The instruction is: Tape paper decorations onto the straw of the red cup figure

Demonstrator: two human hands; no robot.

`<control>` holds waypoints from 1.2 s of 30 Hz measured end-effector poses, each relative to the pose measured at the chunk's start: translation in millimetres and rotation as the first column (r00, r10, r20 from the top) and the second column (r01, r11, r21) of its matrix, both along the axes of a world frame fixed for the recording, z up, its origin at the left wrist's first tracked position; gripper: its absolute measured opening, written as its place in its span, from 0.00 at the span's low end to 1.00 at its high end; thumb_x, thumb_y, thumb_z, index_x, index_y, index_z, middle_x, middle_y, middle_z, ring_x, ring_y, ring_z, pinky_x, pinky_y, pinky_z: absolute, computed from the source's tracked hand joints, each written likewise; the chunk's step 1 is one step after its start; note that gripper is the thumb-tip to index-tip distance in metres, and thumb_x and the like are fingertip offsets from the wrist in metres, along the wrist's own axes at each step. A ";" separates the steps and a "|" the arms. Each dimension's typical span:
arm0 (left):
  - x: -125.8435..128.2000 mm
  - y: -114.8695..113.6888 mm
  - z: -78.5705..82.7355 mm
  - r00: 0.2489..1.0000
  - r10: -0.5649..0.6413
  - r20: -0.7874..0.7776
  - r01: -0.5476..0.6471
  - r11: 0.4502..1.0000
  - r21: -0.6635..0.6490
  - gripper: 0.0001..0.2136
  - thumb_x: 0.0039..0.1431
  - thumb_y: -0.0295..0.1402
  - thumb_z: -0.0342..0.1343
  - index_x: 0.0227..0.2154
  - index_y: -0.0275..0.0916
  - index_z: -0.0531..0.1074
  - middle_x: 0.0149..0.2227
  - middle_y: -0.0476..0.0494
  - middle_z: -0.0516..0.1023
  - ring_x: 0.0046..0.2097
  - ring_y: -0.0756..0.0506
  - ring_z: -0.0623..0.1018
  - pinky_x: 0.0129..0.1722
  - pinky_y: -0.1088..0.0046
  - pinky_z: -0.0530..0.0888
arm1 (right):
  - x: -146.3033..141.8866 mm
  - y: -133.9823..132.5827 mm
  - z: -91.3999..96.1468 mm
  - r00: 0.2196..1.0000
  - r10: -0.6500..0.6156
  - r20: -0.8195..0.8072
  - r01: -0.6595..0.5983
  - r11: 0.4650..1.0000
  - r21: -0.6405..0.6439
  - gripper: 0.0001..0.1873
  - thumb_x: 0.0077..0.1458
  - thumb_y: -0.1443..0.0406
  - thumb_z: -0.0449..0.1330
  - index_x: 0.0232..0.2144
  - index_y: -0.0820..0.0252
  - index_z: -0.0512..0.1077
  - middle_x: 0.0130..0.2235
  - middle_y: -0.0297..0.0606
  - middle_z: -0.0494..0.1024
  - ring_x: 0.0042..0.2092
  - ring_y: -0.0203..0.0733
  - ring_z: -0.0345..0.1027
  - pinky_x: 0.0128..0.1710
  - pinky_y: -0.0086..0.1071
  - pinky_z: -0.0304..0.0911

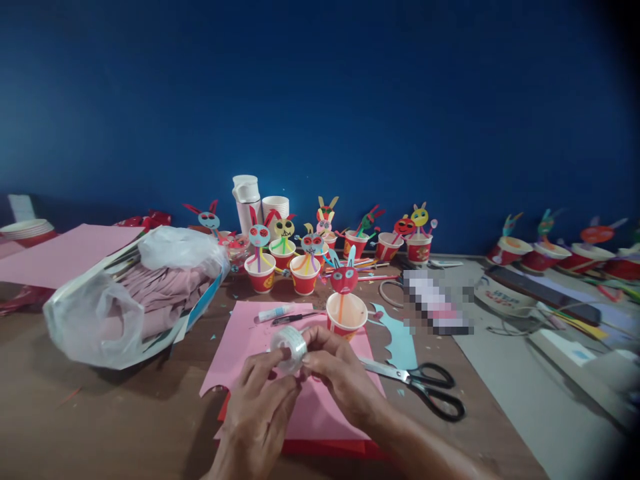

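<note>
Tape roll [295, 341], clear and tilted, sits between the two hands above pink paper [240, 343]. Its near left side is gripped by the left hand [263, 400], and its right rim is pinched at the fingertips of the right hand [343, 373]. Just beyond stands a paper cup [347, 308]; to the right lie black-handled scissors [409, 379], open, near the right hand.

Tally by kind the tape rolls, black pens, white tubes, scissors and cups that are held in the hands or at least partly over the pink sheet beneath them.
Tape roll: 1
Black pen: 1
White tube: 1
Scissors: 1 pair
Cup: 1
Total: 5
</note>
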State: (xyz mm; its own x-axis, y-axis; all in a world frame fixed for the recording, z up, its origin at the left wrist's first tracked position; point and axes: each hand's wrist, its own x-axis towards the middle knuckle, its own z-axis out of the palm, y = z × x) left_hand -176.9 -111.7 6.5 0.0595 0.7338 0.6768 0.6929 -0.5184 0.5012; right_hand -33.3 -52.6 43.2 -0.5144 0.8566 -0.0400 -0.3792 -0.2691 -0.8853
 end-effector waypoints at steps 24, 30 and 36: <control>6.6 -2.4 -4.5 0.994 -0.001 0.111 0.004 0.999 -0.032 0.08 0.59 0.27 0.51 0.33 0.44 0.75 0.42 0.41 0.74 0.41 0.44 0.76 0.39 0.66 0.76 | -0.1 -5.6 -1.4 0.992 0.059 -0.110 -0.061 0.998 -0.018 0.11 0.37 0.75 0.57 0.27 0.61 0.64 0.29 0.31 0.69 0.32 0.34 0.60 0.32 0.27 0.54; 7.6 -1.7 -3.6 0.996 -0.028 0.082 0.030 0.999 -0.021 0.08 0.58 0.26 0.52 0.35 0.44 0.74 0.43 0.41 0.74 0.40 0.45 0.74 0.37 0.67 0.76 | -0.9 -5.6 -1.4 0.992 0.033 -0.123 -0.042 0.997 -0.069 0.10 0.39 0.73 0.59 0.26 0.60 0.63 0.28 0.30 0.67 0.31 0.34 0.59 0.31 0.27 0.53; 7.2 -3.2 -7.6 0.995 -0.005 0.104 0.008 0.999 -0.036 0.09 0.60 0.26 0.50 0.35 0.44 0.74 0.42 0.40 0.74 0.40 0.44 0.75 0.38 0.64 0.75 | -1.3 -5.3 -5.7 0.991 0.059 -0.121 -0.061 0.998 -0.009 0.10 0.37 0.72 0.59 0.26 0.60 0.63 0.27 0.30 0.65 0.30 0.34 0.57 0.31 0.27 0.53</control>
State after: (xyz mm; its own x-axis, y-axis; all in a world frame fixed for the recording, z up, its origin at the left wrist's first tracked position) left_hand -169.7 -114.9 -1.1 -0.0047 0.7581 0.6521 0.6329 -0.5026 0.5889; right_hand -34.7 -57.9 37.5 -0.5668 0.8237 0.0144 -0.4658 -0.3060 -0.8303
